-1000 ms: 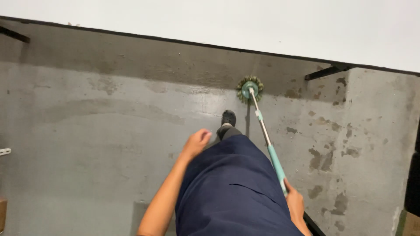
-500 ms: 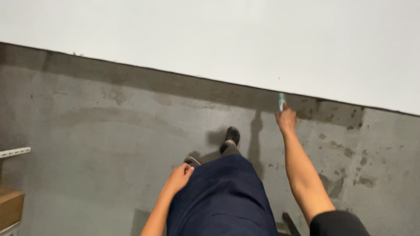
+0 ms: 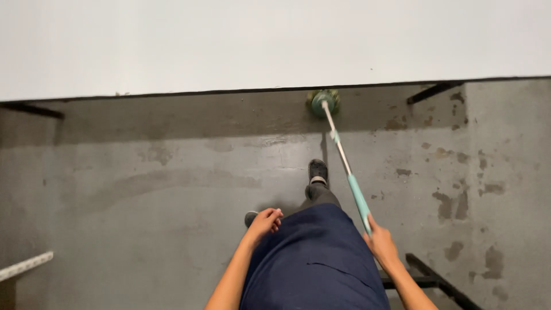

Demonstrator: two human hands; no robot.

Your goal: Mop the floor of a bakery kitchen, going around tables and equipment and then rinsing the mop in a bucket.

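Observation:
My right hand [image 3: 380, 245] grips the teal lower end of a long mop handle [image 3: 344, 163]. The handle slants up and away to a round teal and green mop head [image 3: 322, 101], which rests on the grey floor right at the foot of the white wall [image 3: 275, 40]. My left hand [image 3: 264, 221] hangs loosely curled beside my dark blue clothing [image 3: 314, 264] and holds nothing. One dark shoe [image 3: 317, 171] is stepped forward, just left of the handle.
The concrete floor [image 3: 143, 195] is grey with damp streaks and dark blotches on the right. A black metal frame [image 3: 431, 275] lies low at the right. A pale rail [image 3: 26, 265] juts in at the lower left.
Half a second ago my right arm was stretched out toward the wall; now it is drawn back by my hip, with the mop head at the wall's base. The view has tilted down.

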